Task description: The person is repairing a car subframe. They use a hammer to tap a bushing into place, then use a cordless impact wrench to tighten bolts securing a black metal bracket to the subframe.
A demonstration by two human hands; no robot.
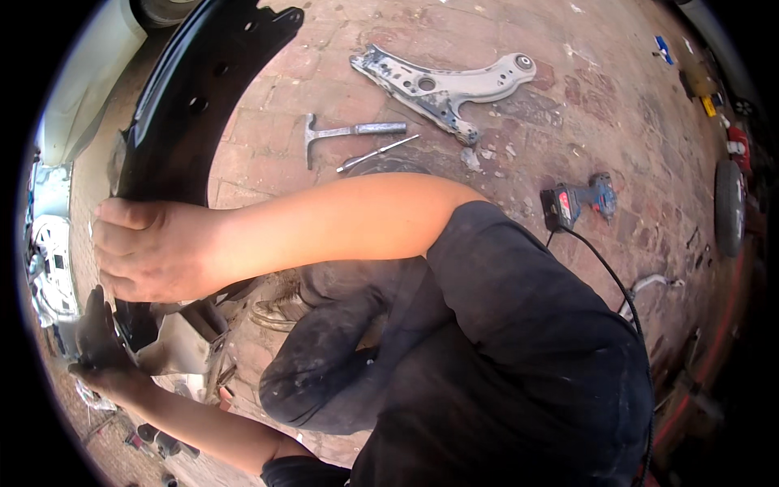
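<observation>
A long, curved black panel with round holes (182, 122) rises along the left side, next to a pale car body. My right hand (158, 247) is closed around its lower part, the knuckles toward me. Below it, my left hand (104, 345) has its fingers stretched upward beside the panel's lower end and the thumb apart. Whether the left palm presses on the panel is hard to make out. My right forearm crosses the middle of the view. A grey, bent plate-like part (182, 341) sits just right of my left hand.
On the brick floor ahead lie a hammer (357, 130), a thin screwdriver-like tool (377, 154) and a grey suspension control arm (454, 85). To the right are a cordless power tool (580, 199), a black cable (613, 272) and a wheel (729, 209). My bent leg (324, 365) is beneath my arms.
</observation>
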